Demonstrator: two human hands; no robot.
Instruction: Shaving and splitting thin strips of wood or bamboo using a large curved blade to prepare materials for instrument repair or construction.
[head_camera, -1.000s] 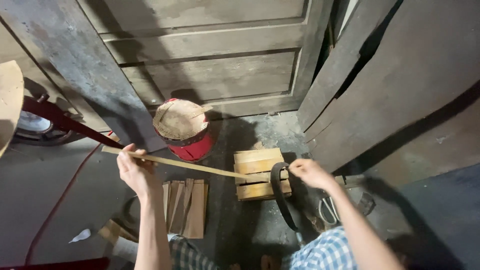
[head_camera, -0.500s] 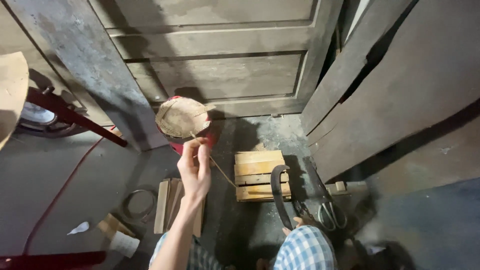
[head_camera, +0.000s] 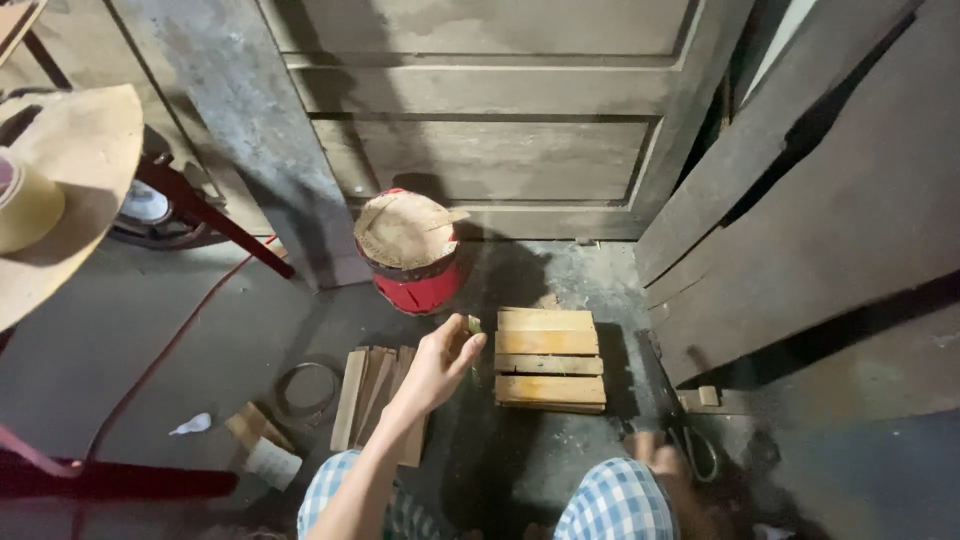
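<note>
My left hand (head_camera: 438, 366) is raised over the floor between a stack of short wooden slats (head_camera: 374, 396) and a small slatted wooden block (head_camera: 549, 358). Its fingers pinch the end of a thin pale strip (head_camera: 473, 325), which shows only as a short stub. My right hand (head_camera: 655, 452) is low beside my right knee in checked cloth. It is blurred and partly hidden, next to a pair of scissors (head_camera: 693, 447) on the floor. A red bucket (head_camera: 418, 285) with a cardboard lid stands just beyond my left hand.
A wooden door (head_camera: 480, 110) closes the back. Dark planks (head_camera: 800, 200) lean on the right. A round board (head_camera: 70, 190) on a red stand juts in at the left. A red cable (head_camera: 160, 360), a wire ring (head_camera: 305, 388) and scraps lie on the concrete floor.
My left hand has dropped from in front of the bucket to beside the slatted block, still pinching the strip. My right hand let go of the strip and sank to the floor.
</note>
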